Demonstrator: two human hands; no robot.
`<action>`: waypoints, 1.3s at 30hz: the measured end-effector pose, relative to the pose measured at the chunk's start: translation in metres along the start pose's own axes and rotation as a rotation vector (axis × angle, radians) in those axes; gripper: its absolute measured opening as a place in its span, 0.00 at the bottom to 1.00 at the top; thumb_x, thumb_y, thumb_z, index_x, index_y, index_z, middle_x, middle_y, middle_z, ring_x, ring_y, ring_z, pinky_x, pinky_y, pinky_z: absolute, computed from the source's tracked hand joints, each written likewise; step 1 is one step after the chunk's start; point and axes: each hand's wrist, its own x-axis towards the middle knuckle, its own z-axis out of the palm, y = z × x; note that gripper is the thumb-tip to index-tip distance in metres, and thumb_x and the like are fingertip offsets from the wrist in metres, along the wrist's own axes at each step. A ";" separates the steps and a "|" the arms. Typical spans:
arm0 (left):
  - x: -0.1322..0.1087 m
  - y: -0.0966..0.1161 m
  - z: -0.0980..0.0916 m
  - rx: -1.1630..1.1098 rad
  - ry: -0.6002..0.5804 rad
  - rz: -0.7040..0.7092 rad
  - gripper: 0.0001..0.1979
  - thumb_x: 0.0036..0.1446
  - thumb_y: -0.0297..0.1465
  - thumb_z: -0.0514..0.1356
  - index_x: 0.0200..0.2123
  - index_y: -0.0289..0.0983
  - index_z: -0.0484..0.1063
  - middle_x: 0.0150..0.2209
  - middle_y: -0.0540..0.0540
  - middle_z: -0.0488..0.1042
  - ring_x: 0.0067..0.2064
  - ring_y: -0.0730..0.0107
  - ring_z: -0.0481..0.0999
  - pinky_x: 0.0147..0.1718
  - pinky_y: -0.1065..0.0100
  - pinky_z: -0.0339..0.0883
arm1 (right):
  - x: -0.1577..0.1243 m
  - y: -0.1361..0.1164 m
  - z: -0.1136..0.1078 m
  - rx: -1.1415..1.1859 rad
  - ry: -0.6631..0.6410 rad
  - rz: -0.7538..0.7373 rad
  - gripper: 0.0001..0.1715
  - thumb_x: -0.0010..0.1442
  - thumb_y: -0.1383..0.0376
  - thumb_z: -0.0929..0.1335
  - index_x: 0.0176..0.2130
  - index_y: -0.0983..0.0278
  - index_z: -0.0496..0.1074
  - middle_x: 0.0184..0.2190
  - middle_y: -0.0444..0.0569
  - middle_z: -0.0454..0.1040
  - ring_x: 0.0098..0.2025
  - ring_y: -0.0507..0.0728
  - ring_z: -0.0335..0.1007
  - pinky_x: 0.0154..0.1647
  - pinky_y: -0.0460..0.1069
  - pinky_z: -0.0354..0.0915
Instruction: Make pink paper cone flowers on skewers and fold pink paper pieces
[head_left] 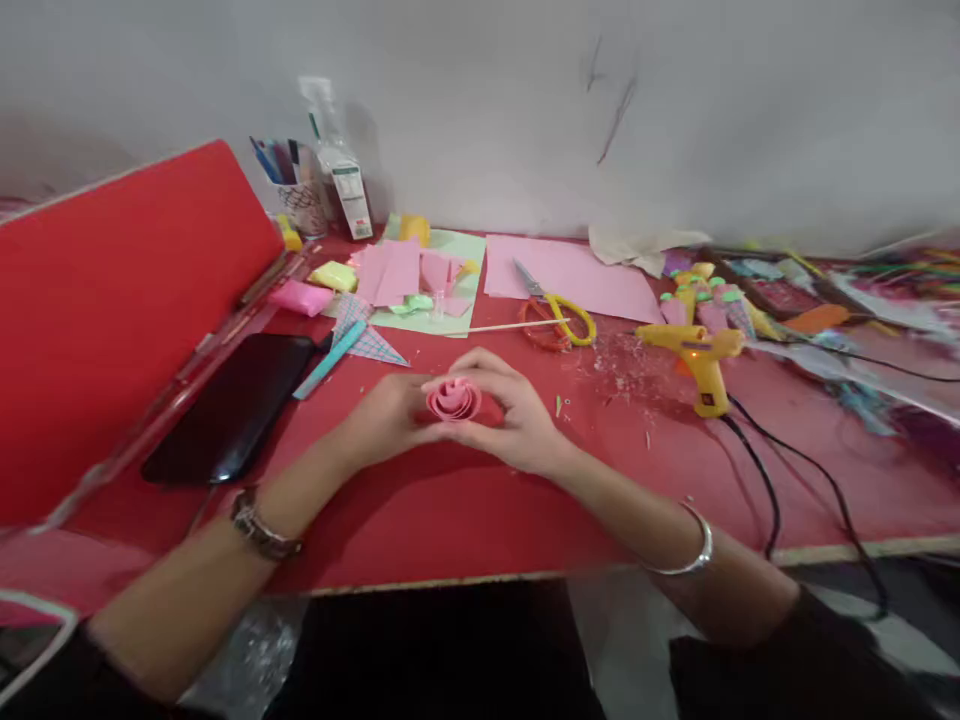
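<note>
A pink rolled paper flower [454, 399] is held between my two hands, just above the red table near its middle. My left hand [386, 415] closes on its left side with the fingertips. On the other side my right hand [514, 410] curls round it, thumb in front and fingers behind. The spiral of the paper faces up toward me; its underside is hidden. Beyond the hands lie a thin wooden stick [510, 327] and yellow-handled scissors [570, 318]. A yellow glue gun [701, 360] with a lit orange light rests to the right.
At left are a black phone [232, 405], a light-blue pen-like tool [330, 360] and a red board [127, 300]. Pink paper sheets [570, 275], a bottle [349, 190] and a pen cup [301, 205] stand or lie near the wall. Cables [765, 490] run over the front edge.
</note>
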 end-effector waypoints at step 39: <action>0.007 0.002 0.002 -0.722 -0.307 -0.602 0.06 0.46 0.30 0.57 0.23 0.33 0.70 0.21 0.51 0.73 0.18 0.81 0.69 0.20 0.78 0.64 | 0.004 0.008 0.001 0.405 0.140 0.425 0.13 0.45 0.59 0.68 0.31 0.64 0.68 0.20 0.39 0.64 0.19 0.45 0.59 0.21 0.44 0.59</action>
